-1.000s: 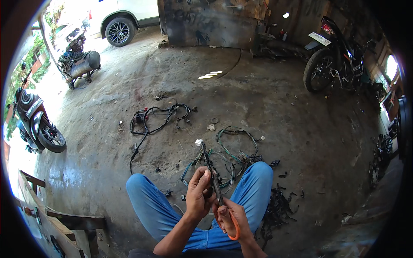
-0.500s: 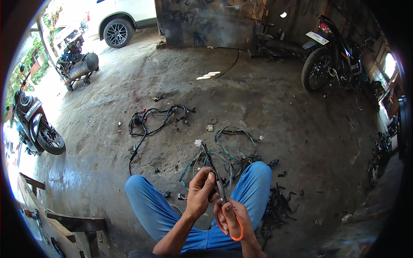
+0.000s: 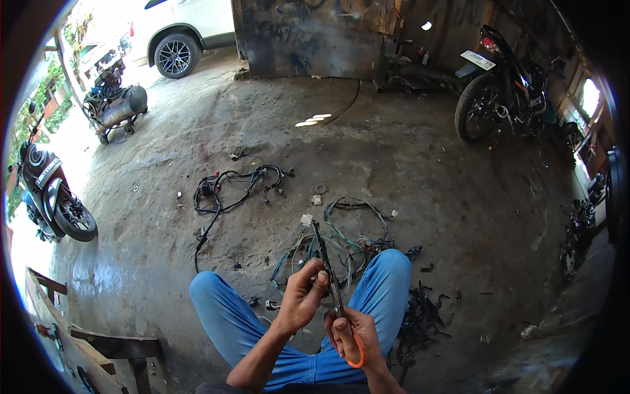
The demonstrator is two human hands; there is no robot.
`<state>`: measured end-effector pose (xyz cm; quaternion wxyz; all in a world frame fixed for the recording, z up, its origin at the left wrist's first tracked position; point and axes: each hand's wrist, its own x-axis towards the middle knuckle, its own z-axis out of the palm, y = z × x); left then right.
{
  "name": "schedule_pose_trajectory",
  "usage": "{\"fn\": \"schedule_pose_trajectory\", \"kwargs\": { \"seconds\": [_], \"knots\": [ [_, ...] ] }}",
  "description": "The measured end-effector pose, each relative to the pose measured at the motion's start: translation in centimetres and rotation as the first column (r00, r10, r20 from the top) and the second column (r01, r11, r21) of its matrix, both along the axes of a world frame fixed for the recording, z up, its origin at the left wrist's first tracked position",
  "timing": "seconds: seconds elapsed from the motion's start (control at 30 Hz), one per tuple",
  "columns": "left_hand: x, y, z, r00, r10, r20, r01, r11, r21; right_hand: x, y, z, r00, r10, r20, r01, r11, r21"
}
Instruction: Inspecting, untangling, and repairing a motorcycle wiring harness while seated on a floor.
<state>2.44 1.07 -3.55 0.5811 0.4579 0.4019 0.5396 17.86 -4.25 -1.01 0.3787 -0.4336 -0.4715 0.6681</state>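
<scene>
Some orange-handled scissors [image 3: 338, 302] jut forward from the right grip [image 3: 358, 331].

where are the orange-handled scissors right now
In the head view, the scissors are low, just right of centre, between the knees, gripped in the right hand with the blades beside the left hand.

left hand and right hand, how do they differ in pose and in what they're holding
The left hand pinches dark wiring between thumb and fingers, while the right hand curls around an orange handle. The left hand sits higher in the picture; the right hand is lower, nearer the body. Both are bare and close together.
</scene>
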Motion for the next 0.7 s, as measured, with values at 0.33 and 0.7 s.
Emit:
{"fn": "schedule_pose_trajectory", "kwargs": {
  "seconds": [0.33,0.7],
  "knots": [
    [0.9,0.4,-0.2,1.000,-0.006,0.008,0.006,0.999,0.047,-0.5,-0.3,-0.8,0.956,-0.058,-0.287,0.017,0.989,-0.144],
    [-2.7,1.9,-0.8,0.962,-0.161,-0.222,0.204,0.961,0.187,1.8,0.4,0.7,0.978,0.078,-0.193,-0.118,0.972,-0.205]
  ]
}}
